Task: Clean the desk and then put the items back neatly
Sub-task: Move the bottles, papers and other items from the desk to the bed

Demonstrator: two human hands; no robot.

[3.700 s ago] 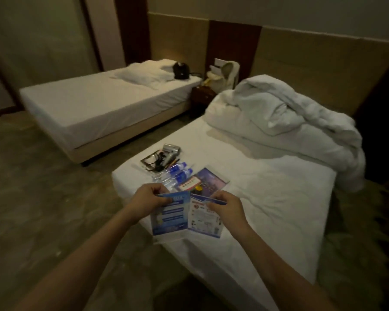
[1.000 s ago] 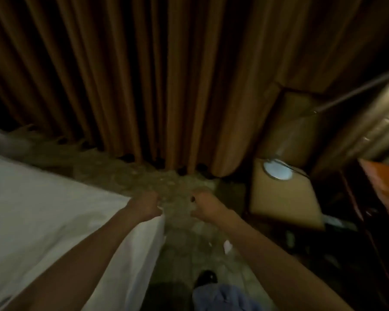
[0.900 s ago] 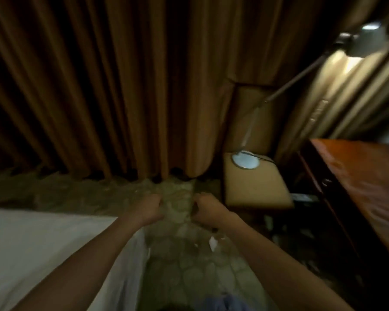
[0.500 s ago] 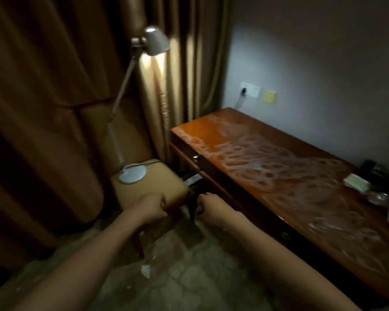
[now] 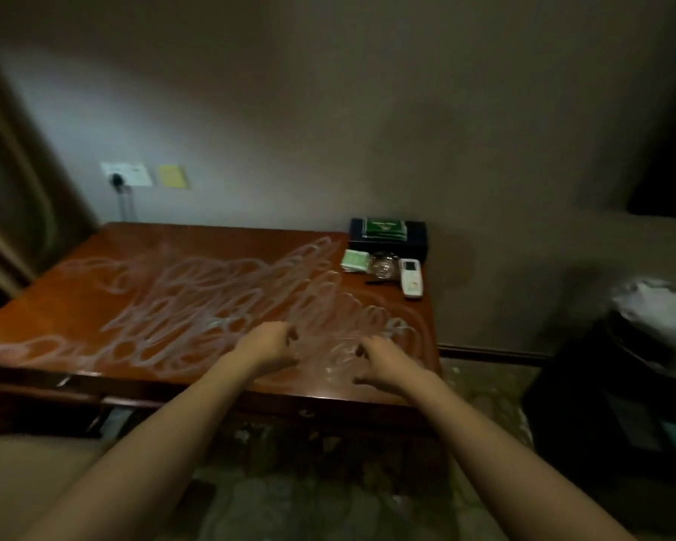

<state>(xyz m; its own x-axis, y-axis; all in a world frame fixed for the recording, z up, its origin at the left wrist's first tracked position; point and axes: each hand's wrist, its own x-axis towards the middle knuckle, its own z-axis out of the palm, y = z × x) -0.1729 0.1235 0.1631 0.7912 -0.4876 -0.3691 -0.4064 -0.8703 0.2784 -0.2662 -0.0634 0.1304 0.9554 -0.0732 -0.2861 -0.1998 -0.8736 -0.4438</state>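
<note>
Two hands hover low over the near edge of the counter (image 5: 106, 275), both empty. Left hand (image 5: 268, 345) has fingers curled in loosely, grip holding nothing; right hand (image 5: 383, 361) has fingers bent and spread, also holding nothing (slightly blurred, so exact finger gaps are hard to read). White swirl streaks (image 5: 211, 302) cover most of the wood, running out ahead of and to the left of both hands. Items sit beyond the right hand at the far corner by the wall: dark box (image 5: 387, 234), green packet (image 5: 355, 261) just in front of it, glass ashtray (image 5: 384, 264) beside that, white remote (image 5: 411, 277) next, small black pen (image 5: 379, 283) nearest the hands. Judgement: ashtray is heavy, slippery and breakable, so take it by the rim; packet is light and soft, so pinch its edges; remote is rigid, so hold its long sides. Streaked wood probably slick. Black bin (image 5: 621, 388) stands well right of the right hand.
</note>
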